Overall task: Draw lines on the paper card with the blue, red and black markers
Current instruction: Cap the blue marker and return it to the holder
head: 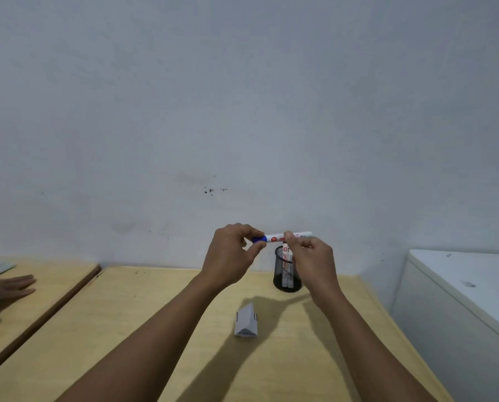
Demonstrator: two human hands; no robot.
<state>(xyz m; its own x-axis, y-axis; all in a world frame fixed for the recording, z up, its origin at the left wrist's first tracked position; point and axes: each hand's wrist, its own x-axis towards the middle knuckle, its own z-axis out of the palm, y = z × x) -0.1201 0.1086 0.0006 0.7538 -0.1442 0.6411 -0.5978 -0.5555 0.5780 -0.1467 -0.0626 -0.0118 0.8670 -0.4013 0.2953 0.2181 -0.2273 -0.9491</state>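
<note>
I hold a white marker with a blue cap [274, 238] level in the air above the wooden table [143, 323]. My left hand [232, 256] pinches the blue cap end. My right hand [312, 258] grips the white barrel. Just behind my right hand stands a black mesh pen cup [284, 271] with other markers upright in it; their colours are hard to tell. A folded white paper card [246, 322] stands like a tent on the table, nearer to me and below my hands.
Another person's hand [9, 287] rests on a second wooden table [48, 288] at the left, separated by a narrow gap. A white cabinet [463, 288] stands at the right. A pale wall rises right behind the tables.
</note>
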